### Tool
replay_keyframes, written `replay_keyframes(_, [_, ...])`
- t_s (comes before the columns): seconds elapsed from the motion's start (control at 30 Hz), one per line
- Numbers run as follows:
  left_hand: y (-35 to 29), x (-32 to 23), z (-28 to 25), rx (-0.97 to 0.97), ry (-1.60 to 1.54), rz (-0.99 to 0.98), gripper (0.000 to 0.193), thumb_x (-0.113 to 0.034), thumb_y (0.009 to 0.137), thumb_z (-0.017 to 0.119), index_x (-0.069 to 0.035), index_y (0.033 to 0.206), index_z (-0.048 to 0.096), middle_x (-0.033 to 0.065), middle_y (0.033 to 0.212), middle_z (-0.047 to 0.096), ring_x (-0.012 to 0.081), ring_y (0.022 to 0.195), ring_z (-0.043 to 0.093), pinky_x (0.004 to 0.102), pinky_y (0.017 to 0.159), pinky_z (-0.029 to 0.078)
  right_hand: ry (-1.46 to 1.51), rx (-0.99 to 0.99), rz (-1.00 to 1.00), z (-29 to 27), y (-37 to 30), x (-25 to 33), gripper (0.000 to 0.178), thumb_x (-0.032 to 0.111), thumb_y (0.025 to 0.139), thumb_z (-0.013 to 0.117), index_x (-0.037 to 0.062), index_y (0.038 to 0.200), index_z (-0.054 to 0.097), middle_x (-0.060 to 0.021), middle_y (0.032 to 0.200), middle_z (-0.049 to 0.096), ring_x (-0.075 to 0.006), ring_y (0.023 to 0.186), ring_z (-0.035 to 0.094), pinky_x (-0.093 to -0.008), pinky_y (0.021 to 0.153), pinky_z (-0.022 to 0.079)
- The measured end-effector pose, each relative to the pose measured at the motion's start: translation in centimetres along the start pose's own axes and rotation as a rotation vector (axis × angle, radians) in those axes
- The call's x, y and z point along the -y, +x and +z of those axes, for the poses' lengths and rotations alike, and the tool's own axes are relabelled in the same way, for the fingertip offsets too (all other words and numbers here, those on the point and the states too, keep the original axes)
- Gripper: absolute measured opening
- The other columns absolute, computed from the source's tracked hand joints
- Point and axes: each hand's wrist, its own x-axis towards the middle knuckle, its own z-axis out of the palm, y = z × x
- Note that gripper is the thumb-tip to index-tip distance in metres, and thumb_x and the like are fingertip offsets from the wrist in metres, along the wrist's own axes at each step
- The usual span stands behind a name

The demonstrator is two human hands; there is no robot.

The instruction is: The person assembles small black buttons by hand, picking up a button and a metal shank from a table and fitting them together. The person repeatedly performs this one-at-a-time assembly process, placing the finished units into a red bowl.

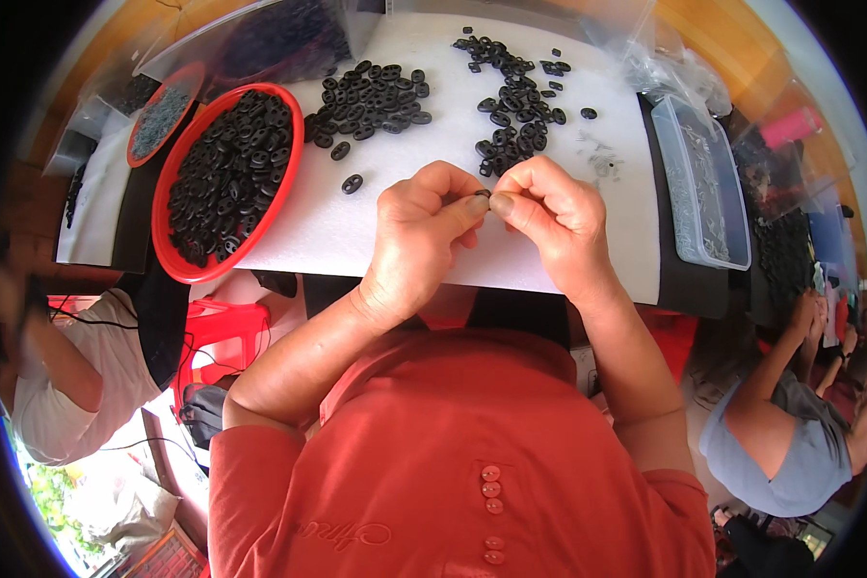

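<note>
Both hands meet over the front part of a white table mat [308,236]. My left hand [419,231] pinches a small black plastic piece [483,193] between thumb and finger, so most of it is hidden. The fingertips of my right hand [559,226] are pressed together right against that piece; what they grip is too small to tell. Just beyond the hands lies a loose trail of small black pieces [511,116]. Farther left is a heap of rounded black pieces with two holes [371,101], with a single one [353,183] apart from it.
A red basin [164,246] full of black two-holed pieces stands at left, a smaller red bowl [133,154] of grey bits behind it. Tiny clear parts [602,159] lie near a clear plastic box [679,193] at right. Other people sit on both sides.
</note>
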Motion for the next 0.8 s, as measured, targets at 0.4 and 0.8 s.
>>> replay_keyframes(0.4, [0.3,-0.1,-0.2,-0.023,-0.073,-0.032,0.011,-0.009,0.097,0.063,0.002,0.095,0.063,0.0044,0.075,0.062,0.0091,0.059,0.055,0.0225,0.049,0.043,-0.270,-0.127,-0.141,-0.7,0.2,1.5,0.007,0.000,0.092,0.067,0.0003,0.097,0.063,-0.0070,0.082,0.067,-0.0153,0.072,0.065,-0.0293,0.066,0.052])
replay_keyframes(0.8, [0.2,0.0,-0.6,0.005,-0.085,-0.031,0.010,-0.007,0.097,0.062,0.002,0.097,0.064,0.0051,0.076,0.063,0.0102,0.060,0.056,0.0228,0.049,0.042,-0.316,-0.116,-0.216,0.8,0.8,1.2,0.013,0.000,0.087,0.070,0.0034,0.089,0.058,-0.0087,0.076,0.062,-0.0256,0.065,0.063,-0.0351,0.058,0.050])
